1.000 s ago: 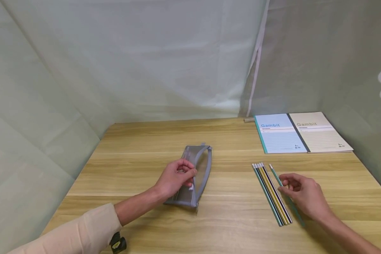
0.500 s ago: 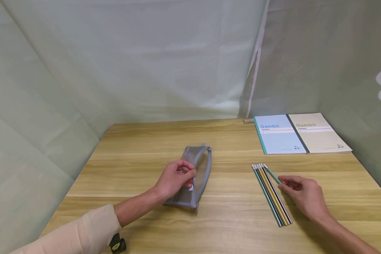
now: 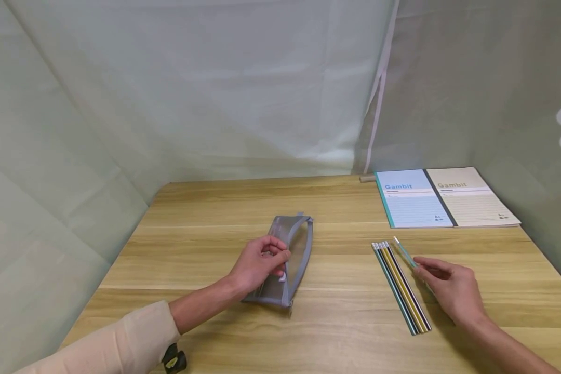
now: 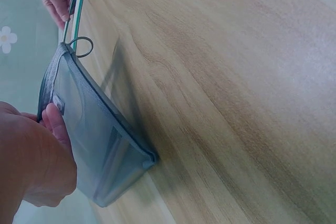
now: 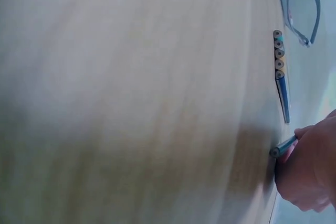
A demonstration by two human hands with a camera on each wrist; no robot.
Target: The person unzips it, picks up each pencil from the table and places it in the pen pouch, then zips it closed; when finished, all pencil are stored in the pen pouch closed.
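Note:
My left hand (image 3: pixel 261 262) pinches one edge of the mouth of a grey mesh pencil pouch (image 3: pixel 280 227), whose zipper is undone and whose mouth gapes to the right. Through the mesh in the left wrist view, the pouch (image 4: pixel 105 140) stands on its side on the table. Over at the right, my right hand (image 3: pixel 453 288) pinches a green pencil (image 3: pixel 404 253) between thumb and fingers, its white eraser end pointing away from me. Just left of it several striped pencils (image 3: pixel 401 285) lie side by side in a row, eraser ends away.
Two notebooks, one blue (image 3: pixel 416 205) and one beige (image 3: pixel 474 200), lie at the back right of the wooden table (image 3: pixel 215 208). A short brown stick (image 3: pixel 367 178) lies by the blue one. Fabric curtains (image 3: pixel 262 93) stand around the table's back and sides.
The green pencil has left its spot flat beside the row; its eraser end swung left to the row, then back right. My left hand and the pouch have stayed put.

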